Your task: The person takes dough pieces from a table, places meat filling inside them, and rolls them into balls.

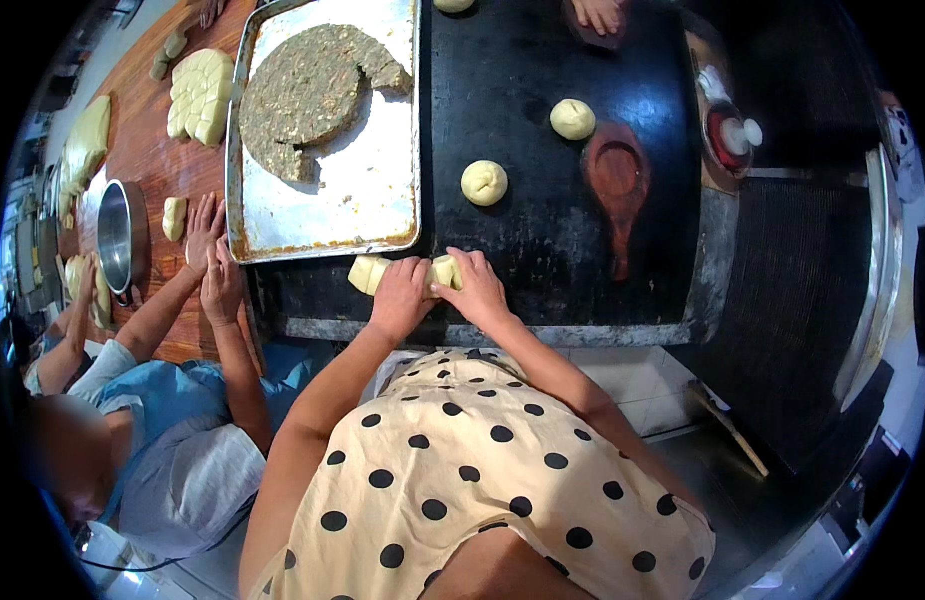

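A person in a polka-dot apron (465, 440) works a strip of pale yellow dough (366, 273) at the near edge of a black table (572, 270), just off the near right corner of a metal tray (334, 212). The left hand (404, 295) curls its fingers, set close together, over the strip's middle; the right hand (478, 285) grips its right end between thumb and fingers. The left end juts out past the left hand, and a short stretch shows between the two. The dough is smooth, soft-looking and thick, with blunt creases across it; its underside is hidden. Farther from the near edge sit two dough balls (484, 183), beside a reddish wooden paddle (617, 180) toward the table's right edge. A crumbly brown slab (300, 95) covers much of the tray.
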`<state>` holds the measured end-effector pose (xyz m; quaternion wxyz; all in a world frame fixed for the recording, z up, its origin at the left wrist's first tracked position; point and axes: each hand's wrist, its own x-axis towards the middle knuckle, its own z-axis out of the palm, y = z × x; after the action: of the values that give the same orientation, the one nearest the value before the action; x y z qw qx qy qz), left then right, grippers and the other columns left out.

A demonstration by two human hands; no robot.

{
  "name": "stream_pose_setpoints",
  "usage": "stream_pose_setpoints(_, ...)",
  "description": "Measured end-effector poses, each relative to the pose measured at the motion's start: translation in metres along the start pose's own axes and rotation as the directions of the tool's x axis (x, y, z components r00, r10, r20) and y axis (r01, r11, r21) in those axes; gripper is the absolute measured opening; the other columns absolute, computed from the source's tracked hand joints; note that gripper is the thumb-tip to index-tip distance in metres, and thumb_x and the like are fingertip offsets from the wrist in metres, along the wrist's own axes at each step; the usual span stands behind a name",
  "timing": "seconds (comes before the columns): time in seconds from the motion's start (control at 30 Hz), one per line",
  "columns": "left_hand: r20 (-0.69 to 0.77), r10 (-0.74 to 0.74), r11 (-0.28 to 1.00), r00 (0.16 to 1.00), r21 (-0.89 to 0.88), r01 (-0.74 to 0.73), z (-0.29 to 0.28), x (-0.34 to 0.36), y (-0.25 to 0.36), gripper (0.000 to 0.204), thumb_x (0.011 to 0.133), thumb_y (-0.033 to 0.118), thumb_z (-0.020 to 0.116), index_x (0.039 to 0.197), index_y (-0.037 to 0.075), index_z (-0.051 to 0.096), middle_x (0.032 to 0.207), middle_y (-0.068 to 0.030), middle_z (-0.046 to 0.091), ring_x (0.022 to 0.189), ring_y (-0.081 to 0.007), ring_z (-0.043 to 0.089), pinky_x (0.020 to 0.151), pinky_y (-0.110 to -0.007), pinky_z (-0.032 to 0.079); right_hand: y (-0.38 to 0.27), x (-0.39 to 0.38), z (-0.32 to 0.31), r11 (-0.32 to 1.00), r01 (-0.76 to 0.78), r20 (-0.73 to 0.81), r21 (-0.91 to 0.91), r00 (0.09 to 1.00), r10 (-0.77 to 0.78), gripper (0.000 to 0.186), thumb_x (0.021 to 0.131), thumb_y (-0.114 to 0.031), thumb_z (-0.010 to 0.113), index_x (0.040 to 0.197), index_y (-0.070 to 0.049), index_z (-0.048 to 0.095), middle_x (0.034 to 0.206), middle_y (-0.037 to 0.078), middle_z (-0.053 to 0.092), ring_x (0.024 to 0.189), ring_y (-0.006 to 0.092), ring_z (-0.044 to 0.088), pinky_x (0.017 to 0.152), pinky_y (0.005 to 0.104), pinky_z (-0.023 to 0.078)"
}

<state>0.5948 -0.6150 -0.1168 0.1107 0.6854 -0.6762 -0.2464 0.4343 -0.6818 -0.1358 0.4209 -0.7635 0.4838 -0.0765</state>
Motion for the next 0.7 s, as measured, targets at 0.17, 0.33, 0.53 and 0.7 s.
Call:
stream_pose_setpoints(0.17, 0.016, -0.014, 1.000, 1.000, -0.011, 0.014, -0.003, -0.003, -0.001, 0.069, 0.064, 0.014, 0.082, 0.124, 0.003, 0.051, 0.121, -0.0164, 0.054, 0.110, -0.0360, 0.053, 0.097, -0.043, 0.044, 0.003, 0.005, 0.004, 0.975, -0.158, 0.056, 0.158, 0.987, 0.151, 0.053, 0.073, -0.029, 0.082, 0.112, -0.006, 0.053, 0.105, 0.015, 0.057, 0.094, 0.0341, 0.062, 0.081, 0.0440, 0.052)
stream_pose_setpoints(0.33, -0.020, 0.085, 0.990, 0.996, 0.115, -0.082, -0.009, -0.002, 0.010, 0.073, 0.064, 0.015, 0.083, 0.128, 0.003, 0.050, 0.128, -0.0170, 0.051, 0.123, -0.0363, 0.047, 0.109, -0.047, 0.036, 0.037, -0.021, 0.029, 0.772, -0.288, 0.016, 0.567, 0.941, 0.339, 0.034, 0.081, -0.014, 0.080, 0.096, -0.003, 0.052, 0.085, 0.003, 0.056, 0.069, 0.0086, 0.059, 0.055, 0.0242, 0.053)
stream_pose_setpoints(0.53, 0.048, 0.153, 0.983, 0.987, 0.098, -0.157, -0.001, 0.001, 0.029, 0.074, 0.066, 0.023, 0.083, 0.129, 0.003, 0.051, 0.129, -0.0148, 0.051, 0.133, -0.0324, 0.040, 0.116, -0.051, 0.023, 0.042, -0.042, 0.005, 0.672, -0.212, 0.048, 0.710, 0.966, 0.254, 0.048, 0.080, -0.009, 0.078, 0.119, -0.005, 0.051, 0.101, 0.008, 0.053, 0.078, 0.0145, 0.061, 0.071, 0.0286, 0.057)
stream_pose_setpoints(0.7, 0.053, 0.201, 0.976, 0.978, 0.072, -0.205, 0.015, 0.009, 0.022, 0.064, 0.064, 0.021, 0.083, 0.119, 0.002, 0.056, 0.119, -0.0143, 0.057, 0.125, -0.0313, 0.048, 0.113, -0.052, 0.027, 0.027, -0.033, -0.036, 0.980, -0.104, 0.194, 0.167, 0.978, 0.070, 0.071, 0.077, -0.016, 0.080, 0.138, -0.018, 0.045, 0.114, 0.012, 0.050, 0.085, 0.0256, 0.064, 0.076, 0.0367, 0.055)
